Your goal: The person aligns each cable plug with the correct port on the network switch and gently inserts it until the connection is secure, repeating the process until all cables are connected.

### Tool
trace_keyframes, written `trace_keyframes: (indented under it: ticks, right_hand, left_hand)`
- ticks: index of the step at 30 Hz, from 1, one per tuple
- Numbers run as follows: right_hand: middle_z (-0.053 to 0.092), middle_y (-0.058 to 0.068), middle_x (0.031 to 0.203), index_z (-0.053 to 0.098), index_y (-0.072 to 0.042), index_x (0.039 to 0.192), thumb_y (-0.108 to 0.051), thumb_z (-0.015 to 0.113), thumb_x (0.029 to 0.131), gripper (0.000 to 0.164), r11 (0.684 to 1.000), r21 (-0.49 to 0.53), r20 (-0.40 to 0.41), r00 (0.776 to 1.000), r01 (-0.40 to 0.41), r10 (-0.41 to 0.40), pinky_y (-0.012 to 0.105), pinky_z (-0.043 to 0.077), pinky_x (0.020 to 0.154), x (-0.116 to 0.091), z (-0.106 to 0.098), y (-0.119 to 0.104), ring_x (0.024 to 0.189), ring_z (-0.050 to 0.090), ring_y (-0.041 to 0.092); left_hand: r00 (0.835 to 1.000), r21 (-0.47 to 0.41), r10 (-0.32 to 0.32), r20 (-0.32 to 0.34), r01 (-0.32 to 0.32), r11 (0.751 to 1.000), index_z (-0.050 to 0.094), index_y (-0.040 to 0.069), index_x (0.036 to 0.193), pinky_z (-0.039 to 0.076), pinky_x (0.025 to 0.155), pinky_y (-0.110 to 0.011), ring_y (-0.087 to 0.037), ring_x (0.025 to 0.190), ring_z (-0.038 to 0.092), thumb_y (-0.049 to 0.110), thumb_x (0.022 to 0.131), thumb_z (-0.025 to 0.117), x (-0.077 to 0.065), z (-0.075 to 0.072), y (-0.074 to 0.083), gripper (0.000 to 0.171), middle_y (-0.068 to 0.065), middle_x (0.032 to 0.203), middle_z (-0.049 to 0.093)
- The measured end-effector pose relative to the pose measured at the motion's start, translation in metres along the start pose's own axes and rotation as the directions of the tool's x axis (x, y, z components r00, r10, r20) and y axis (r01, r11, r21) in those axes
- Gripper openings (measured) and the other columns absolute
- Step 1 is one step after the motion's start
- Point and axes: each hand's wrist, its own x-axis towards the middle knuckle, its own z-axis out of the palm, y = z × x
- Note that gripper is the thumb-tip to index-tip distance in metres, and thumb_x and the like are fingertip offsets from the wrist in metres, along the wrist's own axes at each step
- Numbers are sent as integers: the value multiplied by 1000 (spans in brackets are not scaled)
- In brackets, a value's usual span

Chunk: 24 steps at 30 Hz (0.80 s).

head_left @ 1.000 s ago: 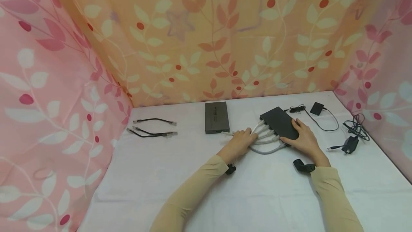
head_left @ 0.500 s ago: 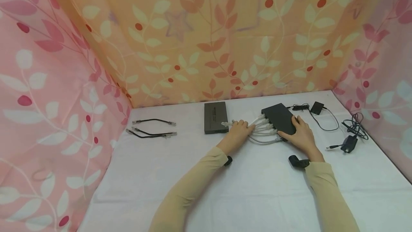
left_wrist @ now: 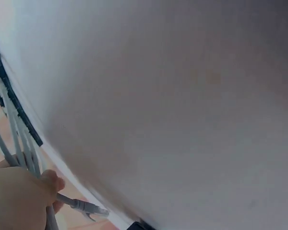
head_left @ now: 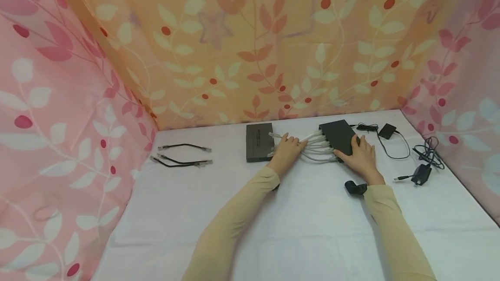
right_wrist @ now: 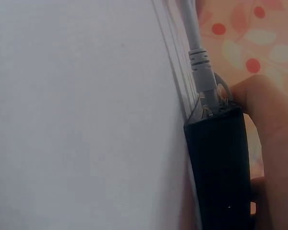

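In the head view my left hand (head_left: pixel 288 153) grips a bundle of grey network cables (head_left: pixel 317 146) near the middle of the table. A free plug (left_wrist: pixel 89 207) sticks out past its fingers in the left wrist view. The other ends of the cables run into the port side of a black network switch (head_left: pixel 340 135). My right hand (head_left: pixel 361 157) holds that switch, its thumb along the near edge. In the right wrist view the switch (right_wrist: pixel 218 167) shows its narrow side, with one cable plug (right_wrist: pixel 202 72) in a port. Left of the bundle lies a second, grey-brown network switch (head_left: pixel 258 142).
Several short black network cables (head_left: pixel 183 162) lie at the left of the white table (head_left: pixel 312 237). A black power adapter (head_left: pixel 387 131) with its cord sits behind the right hand, and another adapter (head_left: pixel 422 174) with coiled cord lies further right. Patterned curtains (head_left: pixel 218 55) surround the table.
Both hands have moved away from the body, carrying the switch and its cables towards the back of the table. The loose plugs now reach over the grey-brown switch's right edge.
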Motion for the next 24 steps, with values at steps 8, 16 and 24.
trace_keyframes:
  ticks: [8, 16, 24]
  right_hand:
    - [-5, 40, 145, 2, 9, 144, -70, 41, 84, 106, 999, 5, 43, 999, -34, 34, 68, -8, 102, 16, 0, 3, 131, 3, 57]
    - [-10, 40, 144, -1, 8, 144, -71, 38, 84, 107, 998, -20, 101, 993, -55, 57, 68, -7, 101, 33, -5, 8, 131, -1, 57]
    - [-11, 41, 143, -1, 10, 144, -70, 38, 84, 107, 997, -13, 79, 994, -75, 76, 70, -6, 100, 43, -4, 9, 132, -2, 57]
  left_hand:
    - [998, 34, -28, -65, 30, 999, 36, 30, 142, 26, 110, -40, -18, 134, 35, 15, 99, 38, 11, 3, -3, 45, -1, 140, 44]
    - [996, 78, -80, -46, 84, 993, 19, 30, 148, 19, 113, -39, -14, 140, 23, 16, 102, 32, 35, 25, -1, 50, 4, 150, 28]
    - [981, 87, -164, 102, 156, 984, 16, 33, 148, 19, 113, -37, -15, 141, 18, 22, 101, 33, 36, 2, 1, 51, 5, 154, 20]
